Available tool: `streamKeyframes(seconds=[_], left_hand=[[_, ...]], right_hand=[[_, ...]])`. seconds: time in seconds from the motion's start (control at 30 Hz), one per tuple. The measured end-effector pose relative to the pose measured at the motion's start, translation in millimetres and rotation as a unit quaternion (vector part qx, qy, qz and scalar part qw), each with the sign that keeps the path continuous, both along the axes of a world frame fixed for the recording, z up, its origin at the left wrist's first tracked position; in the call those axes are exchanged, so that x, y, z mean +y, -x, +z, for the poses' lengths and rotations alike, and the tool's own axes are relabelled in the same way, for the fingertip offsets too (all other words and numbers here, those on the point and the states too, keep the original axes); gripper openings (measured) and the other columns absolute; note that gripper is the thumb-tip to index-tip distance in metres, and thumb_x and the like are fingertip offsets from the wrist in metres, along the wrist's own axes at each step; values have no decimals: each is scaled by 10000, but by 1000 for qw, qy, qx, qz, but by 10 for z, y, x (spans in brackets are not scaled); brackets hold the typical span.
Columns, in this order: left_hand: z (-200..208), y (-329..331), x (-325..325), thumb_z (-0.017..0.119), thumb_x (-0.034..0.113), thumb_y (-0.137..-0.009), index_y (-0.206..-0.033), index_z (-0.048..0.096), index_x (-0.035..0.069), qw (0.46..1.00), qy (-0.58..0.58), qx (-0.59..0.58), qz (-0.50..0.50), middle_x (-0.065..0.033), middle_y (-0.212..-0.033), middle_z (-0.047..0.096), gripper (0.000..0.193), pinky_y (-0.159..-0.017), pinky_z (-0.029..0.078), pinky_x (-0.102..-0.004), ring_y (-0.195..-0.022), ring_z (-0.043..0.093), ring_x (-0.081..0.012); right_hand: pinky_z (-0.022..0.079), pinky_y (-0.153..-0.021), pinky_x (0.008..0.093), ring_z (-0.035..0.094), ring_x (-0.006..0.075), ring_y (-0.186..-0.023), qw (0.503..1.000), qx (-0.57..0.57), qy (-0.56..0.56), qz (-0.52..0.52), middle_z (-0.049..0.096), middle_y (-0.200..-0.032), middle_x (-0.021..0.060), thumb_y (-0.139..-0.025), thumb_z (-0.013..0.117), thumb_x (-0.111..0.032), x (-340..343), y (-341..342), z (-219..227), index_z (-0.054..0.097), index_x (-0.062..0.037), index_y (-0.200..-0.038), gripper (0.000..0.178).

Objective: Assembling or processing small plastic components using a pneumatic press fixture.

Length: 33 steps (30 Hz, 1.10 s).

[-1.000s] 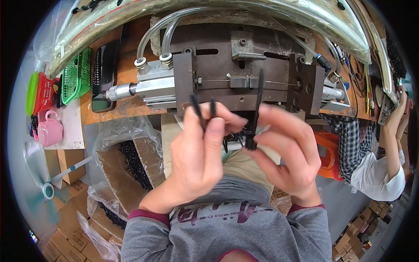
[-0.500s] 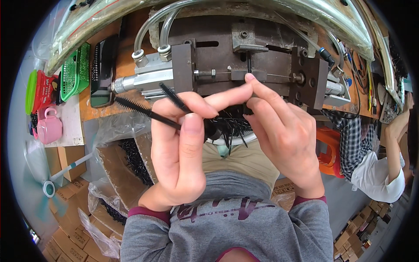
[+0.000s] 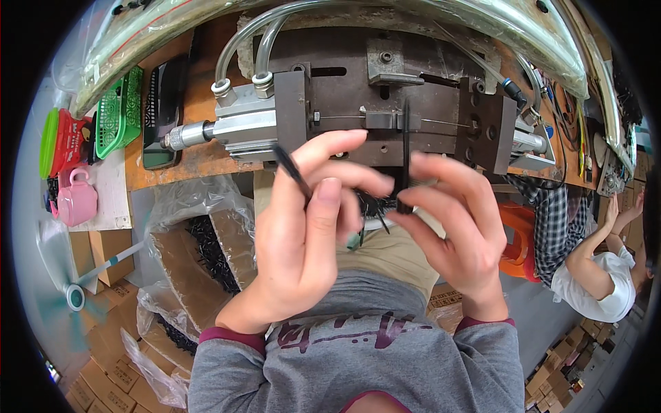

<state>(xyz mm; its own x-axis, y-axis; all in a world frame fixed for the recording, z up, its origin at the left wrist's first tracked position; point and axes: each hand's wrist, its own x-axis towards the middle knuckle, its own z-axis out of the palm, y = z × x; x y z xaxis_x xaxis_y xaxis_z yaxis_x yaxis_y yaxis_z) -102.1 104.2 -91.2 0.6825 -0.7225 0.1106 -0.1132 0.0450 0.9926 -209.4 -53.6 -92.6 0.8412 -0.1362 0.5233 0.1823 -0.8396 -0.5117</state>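
My left hand [image 3: 303, 234] has its thumb and fingers closed on a black mascara brush [image 3: 290, 168], blurred, its tip pointing up and left. Opposite it, my right hand [image 3: 460, 224] pinches a black mascara wand [image 3: 405, 148] by its lower end. This wand stands nearly upright in front of the small metal block [image 3: 381, 120] of a dark metal fixture [image 3: 344, 89]. Below and between the hands, partly hidden, lie several black brushes [image 3: 372, 206] in a pale container on my lap.
An air cylinder [image 3: 244, 127] with clear hoses sits left on the fixture. Left are a phone-like black panel [image 3: 162, 113], a green basket [image 3: 118, 120], a pink cup [image 3: 77, 198] and a fan [image 3: 74, 296]. A lined carton [image 3: 186, 275] holds black pieces. A co-worker [image 3: 599, 275] sits right.
My right hand has drawn back from the fixture with a wand lifted out of the block. The left cylinder's bolt has retracted leftward. My left hand shifted right; one of its two brushes no longer shows.
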Motion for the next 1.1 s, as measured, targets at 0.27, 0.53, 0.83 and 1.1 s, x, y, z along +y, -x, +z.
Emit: streamKeyframes(seconds=[0.27, 0.53, 0.83, 1.1], left_hand=[[137, -24, 32, 532, -12, -836, -1475, 254, -57, 991, 35, 121, -44, -110, -1096, 504, 699, -789, 469, -258, -888, 545, -159], [127, -93, 139, 633, -102, -785, -1229, 563, -88, 995, 16, -95, 12, -203, -1143, 584, 450, -819, 574, -328, -1021, 647, -304], [-144, -136, -113, 767, 36, -645, -931, 688, -16, 894, -66, -441, 40, -157, -1185, 646, 301, -667, 537, -280, -835, 658, -214], [-132, -23, -294, 763, 92, -670, -923, 691, 28, 843, -174, -509, 18, -100, -1195, 663, 270, -529, 456, -245, -590, 596, -136]], right_hand=[[535, -627, 327, 673, 257, -763, 989, 99, 92, -51, 641, -1195, 151, -676, 761, -14, 21, -168, -67, 623, 0, -902, 265], [460, -506, 254, 549, 130, -509, 982, 70, 163, -59, 655, -1160, 149, -673, 654, -39, 5, -209, -83, 626, -14, -856, 187], [528, -621, 312, 673, 225, -741, 998, 58, 6, -9, 669, -1113, 129, -631, 791, -55, -136, -39, -29, 639, -22, -850, 268], [540, -619, 314, 681, 218, -759, 987, 128, -71, 64, 684, -1028, 91, -625, 821, -112, -55, 307, -88, 638, -49, -829, 281]])
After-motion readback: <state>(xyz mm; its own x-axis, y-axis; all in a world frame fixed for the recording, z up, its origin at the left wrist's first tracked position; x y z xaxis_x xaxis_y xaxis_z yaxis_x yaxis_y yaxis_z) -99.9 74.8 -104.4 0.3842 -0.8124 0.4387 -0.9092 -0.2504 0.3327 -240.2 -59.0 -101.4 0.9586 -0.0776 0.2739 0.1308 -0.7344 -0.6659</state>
